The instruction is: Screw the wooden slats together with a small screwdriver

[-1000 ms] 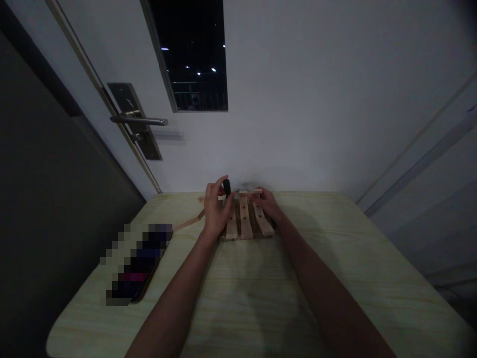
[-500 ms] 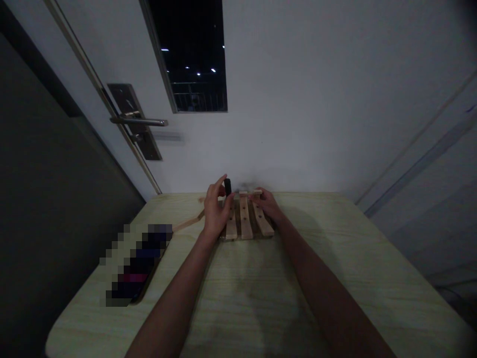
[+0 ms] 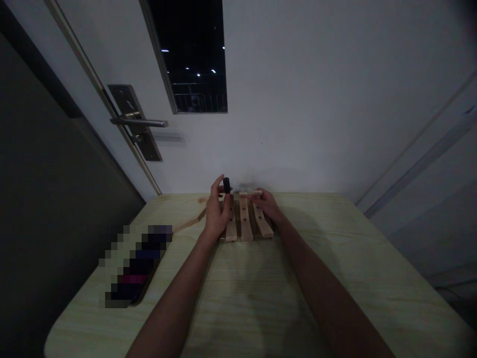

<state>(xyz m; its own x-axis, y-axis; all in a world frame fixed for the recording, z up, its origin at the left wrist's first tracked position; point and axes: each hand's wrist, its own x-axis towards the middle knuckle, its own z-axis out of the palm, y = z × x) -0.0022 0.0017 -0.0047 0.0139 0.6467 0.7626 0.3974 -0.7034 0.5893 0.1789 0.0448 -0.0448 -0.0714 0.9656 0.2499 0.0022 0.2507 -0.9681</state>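
Note:
A small wooden slatted piece [image 3: 246, 228] lies near the far edge of the table. Three pale slats run lengthwise over darker crosspieces, with dark round spots like screw heads along them. My left hand [image 3: 217, 211] is at its left side, thumb and fingers closed around a short black cylindrical handle [image 3: 226, 185] that stands nearly upright over the far end of the left slat. The handle's lower end is hidden by the fingers. Curled around the far right corner, my right hand [image 3: 268, 205] grips the wooden piece at the right slat.
A phone [image 3: 143, 266], its screen pixelated, lies on the table [image 3: 238, 298] at the left. Beyond its far end is a thin bent wooden strip [image 3: 190, 222], partly behind my left hand. A white door [image 3: 298, 109] with a metal lever handle [image 3: 141, 122] rises behind the table.
My left hand's fingers have shifted slightly left, and the black handle has tipped a little with them. My right hand and the wooden piece stay in place.

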